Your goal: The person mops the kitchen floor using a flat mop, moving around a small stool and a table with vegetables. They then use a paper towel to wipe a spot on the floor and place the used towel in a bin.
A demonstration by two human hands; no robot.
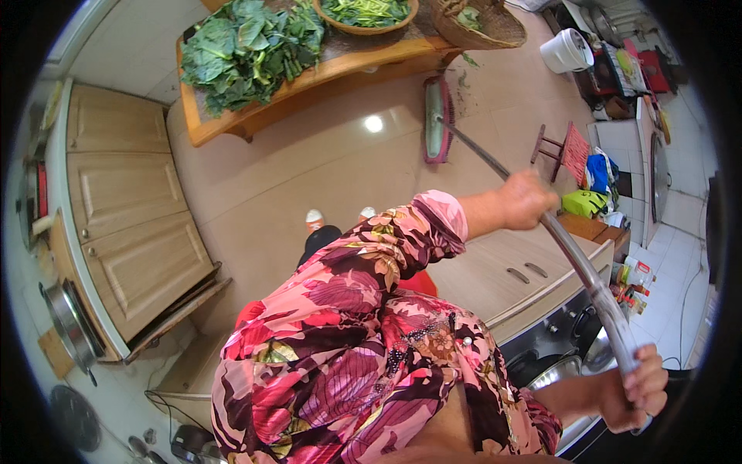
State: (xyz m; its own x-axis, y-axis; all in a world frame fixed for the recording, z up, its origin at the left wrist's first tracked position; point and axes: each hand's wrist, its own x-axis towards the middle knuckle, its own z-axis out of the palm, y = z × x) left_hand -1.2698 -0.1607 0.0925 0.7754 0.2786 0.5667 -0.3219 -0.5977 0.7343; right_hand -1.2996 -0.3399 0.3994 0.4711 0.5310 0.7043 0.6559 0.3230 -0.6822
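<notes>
My left hand (527,200) is closed around the middle of a long metal broom handle (571,255), slightly blurred. At the handle's top end, my right hand (633,387) also grips it, close to the stove. The handle slants down to a pale green broom head (433,119) with pink bristles, which rests on the tiled floor. Beside the bristles lie scattered green leaf scraps (462,87). The broom head stands just in front of the wooden table's (324,65) right end.
Leafy greens (249,52), a basket of cut stems (368,14) and a woven scoop basket (487,26) sit on the table. To the right are a white bucket (565,52), a small red stool (571,152) and bags (585,203). Cabinets (133,191) line the left; a gas stove (548,330) is at right.
</notes>
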